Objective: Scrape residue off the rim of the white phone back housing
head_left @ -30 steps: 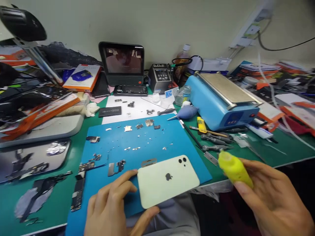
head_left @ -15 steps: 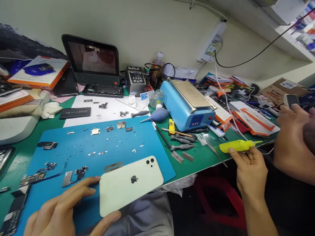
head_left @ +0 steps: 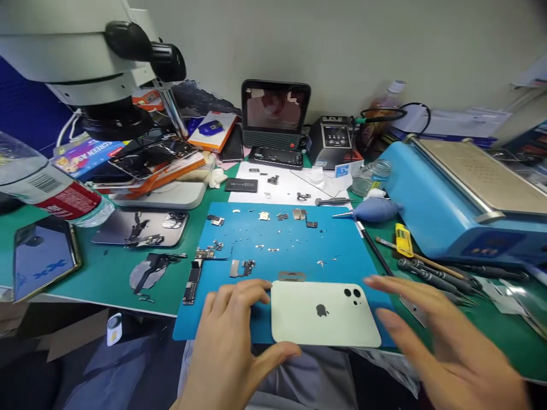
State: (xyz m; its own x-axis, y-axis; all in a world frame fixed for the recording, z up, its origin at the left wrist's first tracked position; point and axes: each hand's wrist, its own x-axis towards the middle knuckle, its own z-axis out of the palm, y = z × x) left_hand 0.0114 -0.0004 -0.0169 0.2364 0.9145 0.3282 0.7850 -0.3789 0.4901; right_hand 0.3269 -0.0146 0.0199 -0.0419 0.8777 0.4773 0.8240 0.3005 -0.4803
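A pale green phone (head_left: pixel 305 324) lies back side up at the front edge of the blue mat (head_left: pixel 359 245), its dark logo and two lenses showing. My left hand (head_left: pixel 231 330) bridges its left end, fingertips at the upper corner and thumb along the lower edge. Just off the phone's right end is my right hand (head_left: pixel 448 341), slightly blurred, with thumb and fingers apart and nothing between them. Several tiny screws and metal parts are spread over the mat behind the phone. A long circuit board (head_left: pixel 193 279) rests by the mat's left edge.
A microscope (head_left: pixel 115 114) overhangs the left side, above a tilted bottle (head_left: pixel 72 196) and other phones. A blue heating plate machine (head_left: pixel 431 210), a blower bulb (head_left: pixel 376 210) and screwdrivers (head_left: pixel 427 276) crowd the right. At the back are a battery (head_left: pixel 241 185) and a screen (head_left: pixel 273 111).
The view has swung left. My right hand has let go of the yellow squeeze bottle and come back beside the phone. My left hand remains at the phone's left end.
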